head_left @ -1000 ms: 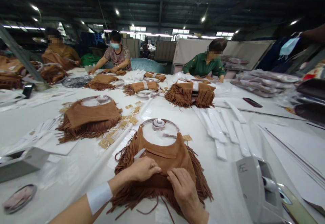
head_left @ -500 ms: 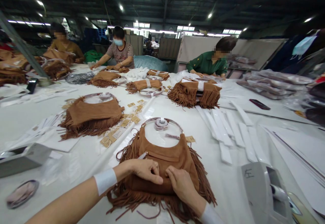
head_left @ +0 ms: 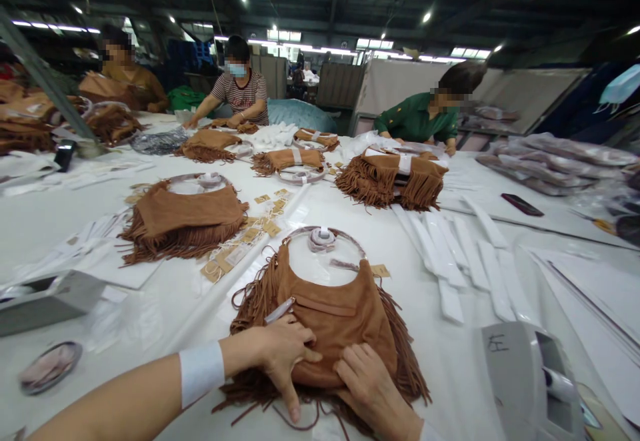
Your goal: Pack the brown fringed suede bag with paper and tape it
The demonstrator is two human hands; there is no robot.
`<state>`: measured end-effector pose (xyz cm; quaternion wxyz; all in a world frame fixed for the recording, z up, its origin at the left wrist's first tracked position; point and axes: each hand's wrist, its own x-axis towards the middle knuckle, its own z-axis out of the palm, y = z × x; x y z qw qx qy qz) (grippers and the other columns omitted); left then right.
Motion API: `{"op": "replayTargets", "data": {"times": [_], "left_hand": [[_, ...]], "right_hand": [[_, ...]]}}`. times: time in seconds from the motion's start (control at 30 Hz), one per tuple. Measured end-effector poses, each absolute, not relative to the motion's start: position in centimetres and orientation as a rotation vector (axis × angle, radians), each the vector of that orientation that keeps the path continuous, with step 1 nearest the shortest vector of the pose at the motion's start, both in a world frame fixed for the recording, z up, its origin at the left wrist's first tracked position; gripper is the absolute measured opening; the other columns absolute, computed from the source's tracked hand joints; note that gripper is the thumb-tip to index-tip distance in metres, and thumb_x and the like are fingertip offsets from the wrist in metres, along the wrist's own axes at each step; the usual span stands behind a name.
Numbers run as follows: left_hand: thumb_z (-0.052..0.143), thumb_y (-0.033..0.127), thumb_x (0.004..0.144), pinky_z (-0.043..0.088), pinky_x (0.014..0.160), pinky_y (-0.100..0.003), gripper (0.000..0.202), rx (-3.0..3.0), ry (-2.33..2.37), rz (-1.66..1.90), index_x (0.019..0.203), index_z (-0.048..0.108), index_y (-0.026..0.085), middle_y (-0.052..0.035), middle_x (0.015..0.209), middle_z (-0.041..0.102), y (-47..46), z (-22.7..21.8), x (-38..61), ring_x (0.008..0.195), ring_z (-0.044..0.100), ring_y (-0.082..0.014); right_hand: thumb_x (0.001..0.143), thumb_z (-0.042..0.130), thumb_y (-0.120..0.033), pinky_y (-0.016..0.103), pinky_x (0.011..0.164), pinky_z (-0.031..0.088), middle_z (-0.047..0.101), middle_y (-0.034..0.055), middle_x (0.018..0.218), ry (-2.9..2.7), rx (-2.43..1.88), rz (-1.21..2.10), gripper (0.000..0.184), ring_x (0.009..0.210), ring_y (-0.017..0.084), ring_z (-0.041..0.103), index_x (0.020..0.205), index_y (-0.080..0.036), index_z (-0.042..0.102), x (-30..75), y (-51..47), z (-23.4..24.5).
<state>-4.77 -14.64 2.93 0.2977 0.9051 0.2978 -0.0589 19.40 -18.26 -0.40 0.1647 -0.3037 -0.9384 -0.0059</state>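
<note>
A brown suede fringed bag (head_left: 335, 314) with a wrapped ring handle lies flat on the white table (head_left: 410, 274) right in front of me. My left hand (head_left: 280, 354) rests on its lower left part, fingers spread and pressing down on the suede and fringe. My right hand (head_left: 370, 388) lies on the bag's lower right edge, fingers flat against the fringe. Neither hand grips anything. A white zip pull (head_left: 280, 310) sticks out just above my left hand.
A second fringed bag (head_left: 185, 218) lies to the left, with paper tags (head_left: 245, 241) beside it. White strips (head_left: 450, 254) lie to the right. A grey tape dispenser (head_left: 530, 388) stands at lower right. Three people work at the table's far side among more bags (head_left: 393, 178).
My left hand has opened from a pinch on the bag into spread fingers sliding down over the fringe. My right hand has slipped lower on the bag. The view has shifted slightly.
</note>
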Motion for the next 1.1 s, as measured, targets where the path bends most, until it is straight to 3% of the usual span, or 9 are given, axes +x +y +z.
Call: {"op": "replayTargets", "data": {"times": [0.1,0.3,0.4,0.5,0.63,0.73,0.83,0.93,1.1], "left_hand": [[0.067,0.069,0.064,0.035,0.099,-0.046,0.073,2.392,0.837,-0.041,0.126,0.059,0.032,-0.0118,0.127,0.054,-15.4,2.1,-5.3,0.112,0.051,-0.0338],[0.059,0.064,0.078,0.035,0.1,-0.041,0.055,2.433,0.973,0.141,0.121,0.062,0.031,-0.0077,0.126,0.057,-16.5,0.8,-6.0,0.111,0.052,-0.0277],[0.058,0.062,0.079,0.037,0.097,-0.041,0.049,2.489,1.003,0.139,0.116,0.064,0.031,-0.0059,0.122,0.058,-16.8,1.0,-5.9,0.108,0.054,-0.0269],[0.061,0.058,0.08,0.039,0.094,-0.041,0.042,2.519,1.038,0.068,0.108,0.065,0.027,-0.0062,0.114,0.062,-17.0,1.9,-5.5,0.104,0.056,-0.0267],[0.074,0.056,0.068,0.041,0.092,-0.044,0.065,2.49,1.2,-0.062,0.12,0.058,0.02,-0.0099,0.106,0.065,-17.6,3.4,-2.5,0.101,0.058,-0.0305],[0.078,0.046,0.069,0.044,0.088,-0.043,0.08,2.489,1.354,0.028,0.136,0.043,0.019,-0.0122,0.114,0.061,-18.5,3.8,1.8,0.103,0.057,-0.0307],[0.074,0.037,0.075,0.047,0.081,-0.043,0.049,2.512,1.418,0.088,0.117,0.056,0.019,-0.0096,0.108,0.06,-19.3,3.4,5.9,0.096,0.057,-0.0291],[0.074,0.036,0.075,0.047,0.078,-0.045,0.032,2.558,1.466,0.093,0.098,0.061,0.017,-0.0091,0.099,0.06,-19.8,2.5,8.4,0.092,0.056,-0.029],[0.078,0.035,0.07,0.045,0.078,-0.046,0.034,2.58,1.515,0.121,0.094,0.062,0.016,-0.0105,0.096,0.059,-19.9,1.9,10.6,0.09,0.054,-0.0297]], "right_hand": [[0.082,0.069,-0.025,0.033,0.066,0.037,0.056,0.0013,0.074,-2.684,-0.929,0.027,0.019,0.07,0.019,0.049,0.075,-0.02,0.052,19.9,-17.7,-1.9],[0.068,0.081,-0.047,0.035,0.079,0.038,0.06,0.0004,0.084,-2.722,-1.099,0.315,0.043,0.081,0.02,0.053,0.082,-0.019,0.051,23.2,-15.9,1.3],[0.066,0.082,-0.046,0.041,0.09,0.033,0.061,0.0003,0.092,-2.798,-1.08,0.381,0.046,0.087,0.02,0.054,0.09,-0.02,0.052,24.9,-15.2,2.8],[0.073,0.078,-0.036,0.039,0.086,0.035,0.061,0.0021,0.092,-2.817,-1.101,0.411,0.035,0.088,0.021,0.054,0.09,-0.019,0.052,25.1,-14.9,2.1],[0.077,0.07,-0.02,0.038,0.084,0.037,0.061,0.0047,0.092,-2.757,-1.122,0.427,0.02,0.087,0.022,0.054,0.087,-0.018,0.052,24.3,-15.2,0.8],[0.076,0.072,-0.031,0.033,0.079,0.042,0.063,0.0021,0.089,-2.602,-1.157,0.553,0.024,0.084,0.02,0.056,0.088,-0.02,0.055,24.7,-15.3,1.3],[0.091,0.05,-0.039,0.028,0.071,0.044,0.064,0.0011,0.086,-2.281,-1.328,0.645,0.02,0.078,0.016,0.058,0.089,-0.021,0.057,26.3,-14.5,2.2],[0.099,0.03,-0.038,0.029,0.064,0.042,0.063,0.0031,0.077,-2.014,-1.577,0.537,0.034,0.068,0.017,0.057,0.09,-0.019,0.056,27.5,-13.2,2.0],[0.084,0.061,-0.039,0.027,0.059,0.036,0.059,0.0013,0.071,-1.867,-1.69,0.466,0.022,0.064,0.017,0.054,0.078,-0.02,0.052,26.3,-11.6,-0.7]]}}
